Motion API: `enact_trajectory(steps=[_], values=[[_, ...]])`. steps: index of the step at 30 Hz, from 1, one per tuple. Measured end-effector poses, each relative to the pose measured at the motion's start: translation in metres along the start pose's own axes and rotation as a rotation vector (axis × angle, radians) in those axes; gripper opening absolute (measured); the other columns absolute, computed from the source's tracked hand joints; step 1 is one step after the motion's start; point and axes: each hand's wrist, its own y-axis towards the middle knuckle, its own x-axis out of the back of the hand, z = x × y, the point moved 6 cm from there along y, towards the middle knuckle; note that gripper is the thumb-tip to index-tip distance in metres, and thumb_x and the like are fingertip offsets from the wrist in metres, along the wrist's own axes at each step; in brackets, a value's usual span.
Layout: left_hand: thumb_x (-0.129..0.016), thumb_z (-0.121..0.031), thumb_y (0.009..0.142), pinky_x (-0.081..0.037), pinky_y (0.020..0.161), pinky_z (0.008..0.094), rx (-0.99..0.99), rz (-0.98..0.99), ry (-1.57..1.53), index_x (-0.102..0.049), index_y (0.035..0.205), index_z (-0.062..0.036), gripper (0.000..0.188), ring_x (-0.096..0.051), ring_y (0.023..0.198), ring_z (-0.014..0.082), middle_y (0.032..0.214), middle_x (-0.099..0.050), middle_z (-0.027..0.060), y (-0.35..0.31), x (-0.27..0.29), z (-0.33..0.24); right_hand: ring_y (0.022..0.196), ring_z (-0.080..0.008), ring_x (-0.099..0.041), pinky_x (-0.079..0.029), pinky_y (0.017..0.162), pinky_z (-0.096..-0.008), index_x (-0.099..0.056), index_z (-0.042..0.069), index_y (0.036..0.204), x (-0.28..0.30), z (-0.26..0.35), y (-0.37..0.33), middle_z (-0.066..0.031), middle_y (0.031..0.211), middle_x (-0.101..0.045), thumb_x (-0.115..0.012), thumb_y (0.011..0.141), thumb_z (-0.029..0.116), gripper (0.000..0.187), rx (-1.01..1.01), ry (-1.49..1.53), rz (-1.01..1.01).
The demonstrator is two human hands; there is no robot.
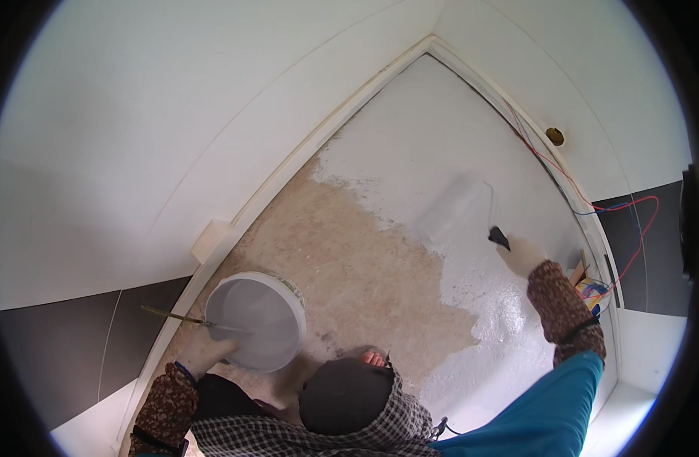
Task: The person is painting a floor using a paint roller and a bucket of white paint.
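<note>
My right hand (523, 256), in a pale glove, is closed around the black handle of a paint roller (495, 234). The roller's sleeve is blurred against the wet grey paint (395, 114) on the floor. At lower left, my gloved left hand (204, 354) grips the near-left rim of a white bucket (292, 293), its fingertips reaching over the edge. Grey paint (265, 320) fills part of the bucket. A thin stirring stick or tool (170, 314) rests across the rim just above that hand, one end dipping into the paint.
Bare brown floor (349, 266) lies between the bucket and the painted area. White wall panels (174, 114) meet in a far corner. Red and blue wires (646, 228) hang along the right wall, beneath a round hole (554, 136). Small packages (593, 291) sit beside my right forearm.
</note>
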Motion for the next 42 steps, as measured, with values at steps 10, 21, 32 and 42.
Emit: enact_trajectory(steps=[10,21,32,42], values=[[-0.069,-0.017,0.075,-0.059,0.071,0.0321,-0.081,-0.024,0.003,-0.058,0.117,0.0112,0.052,-0.069,0.086,0.0256,0.101,-0.067,0.0205,0.002,0.000,-0.003,0.100,-0.0428,-0.063,-0.049,0.086,-0.0511,-0.062,-0.001,0.111,0.039,0.126,0.162,-0.0272,0.103,-0.066,-0.053,0.093,0.039,0.045,0.063,0.271,-0.276],[-0.068,-0.018,0.076,-0.059,0.068,0.0324,-0.058,0.010,-0.019,-0.058,0.118,0.0108,0.052,-0.069,0.084,0.0249,0.101,-0.067,0.0185,0.005,0.002,0.009,0.103,-0.0419,-0.063,-0.049,0.090,-0.0523,-0.061,0.001,0.112,0.009,0.014,0.069,-0.0249,0.109,-0.066,-0.049,0.094,0.043,0.047,-0.076,0.043,-0.125],[-0.069,-0.023,0.075,-0.055,0.079,0.0338,-0.034,-0.052,0.008,-0.063,0.115,0.0071,0.050,-0.069,0.087,0.0240,0.099,-0.070,0.0182,0.002,0.003,0.008,0.100,-0.0439,-0.063,-0.049,0.088,-0.0521,-0.062,-0.002,0.110,0.015,0.067,0.116,-0.0274,0.104,-0.066,-0.052,0.093,0.040,0.046,-0.066,0.239,-0.285],[-0.069,-0.021,0.075,-0.057,0.070,0.0325,-0.142,-0.052,0.048,-0.062,0.114,0.0083,0.049,-0.069,0.084,0.0241,0.101,-0.069,0.0183,0.000,0.001,-0.001,0.096,-0.0424,-0.066,-0.051,0.083,-0.0513,-0.065,-0.001,0.108,0.014,0.061,0.121,-0.0261,0.099,-0.068,-0.053,0.092,0.038,0.043,-0.089,0.232,-0.276]])
